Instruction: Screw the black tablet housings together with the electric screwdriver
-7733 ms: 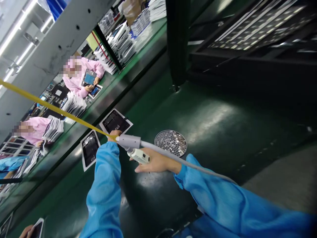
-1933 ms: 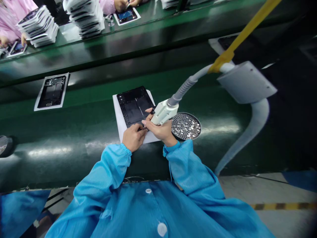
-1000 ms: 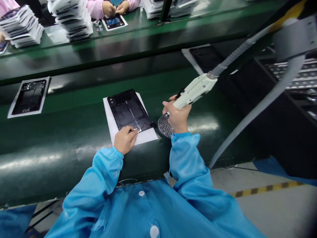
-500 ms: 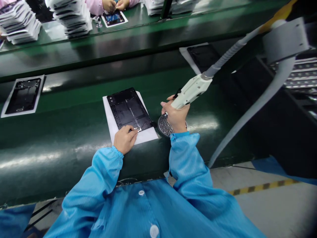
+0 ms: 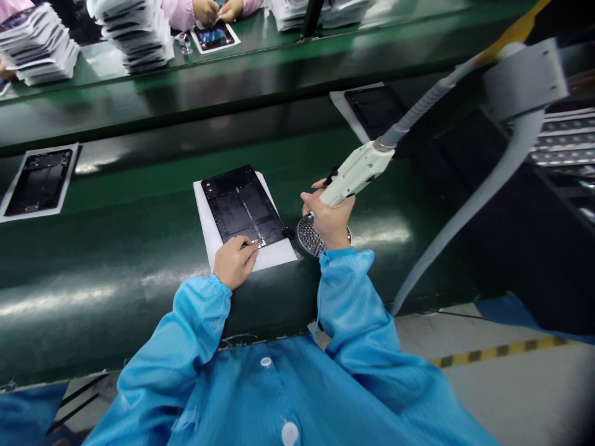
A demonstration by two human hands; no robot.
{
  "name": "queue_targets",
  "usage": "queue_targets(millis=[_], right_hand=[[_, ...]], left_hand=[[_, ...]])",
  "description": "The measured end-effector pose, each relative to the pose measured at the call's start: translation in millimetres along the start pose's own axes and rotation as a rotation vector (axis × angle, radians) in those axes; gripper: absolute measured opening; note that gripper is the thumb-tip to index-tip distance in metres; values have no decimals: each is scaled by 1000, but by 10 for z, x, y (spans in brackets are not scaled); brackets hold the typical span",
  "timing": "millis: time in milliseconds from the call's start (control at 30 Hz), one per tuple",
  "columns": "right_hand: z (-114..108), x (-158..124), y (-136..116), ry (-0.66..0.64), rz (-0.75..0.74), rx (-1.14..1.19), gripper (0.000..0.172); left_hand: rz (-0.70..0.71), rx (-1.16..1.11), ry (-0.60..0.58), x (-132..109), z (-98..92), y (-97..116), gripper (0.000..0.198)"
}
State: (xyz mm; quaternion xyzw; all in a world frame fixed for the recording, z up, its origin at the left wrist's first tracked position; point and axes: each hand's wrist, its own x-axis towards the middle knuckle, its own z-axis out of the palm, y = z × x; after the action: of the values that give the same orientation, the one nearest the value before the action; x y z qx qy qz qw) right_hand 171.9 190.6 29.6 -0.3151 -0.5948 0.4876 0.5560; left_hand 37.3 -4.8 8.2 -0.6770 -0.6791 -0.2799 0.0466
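A black tablet housing lies tilted on a white sheet on the green bench. My left hand is at its near edge, fingers bent and pressed together beside a small silvery part. Whether the fingertips pinch that part is hidden. My right hand is wrapped round a pale electric screwdriver that slants down from the upper right. Its tip is over a round dish with a dotted metal surface, just right of the housing; the hand hides the bit and part of the dish.
Farther back lie two more housings on white sheets, one at left and one at right. A grey hose and bracket stand at right. Across the bench, a co-worker's hands work near paper stacks.
The two housings farther back have slid slightly left. The grey hose and bracket have shifted a little left too. Both my hands stay nearly where they were.
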Motion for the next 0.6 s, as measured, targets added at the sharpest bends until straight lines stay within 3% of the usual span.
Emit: queue_targets(millis=[333,467,600], right_hand=[[48,-62,-169,11,-20,92,24],[272,-284,-268,-63,-2,89,21],[567,-555,-346,-219,1,7,23]], left_hand=[[26,-165,43,-60,-127,-147,18],[-3,-212,33,-57,-116,-156,18],[-89,-296,29,-51,-138,-158,15]])
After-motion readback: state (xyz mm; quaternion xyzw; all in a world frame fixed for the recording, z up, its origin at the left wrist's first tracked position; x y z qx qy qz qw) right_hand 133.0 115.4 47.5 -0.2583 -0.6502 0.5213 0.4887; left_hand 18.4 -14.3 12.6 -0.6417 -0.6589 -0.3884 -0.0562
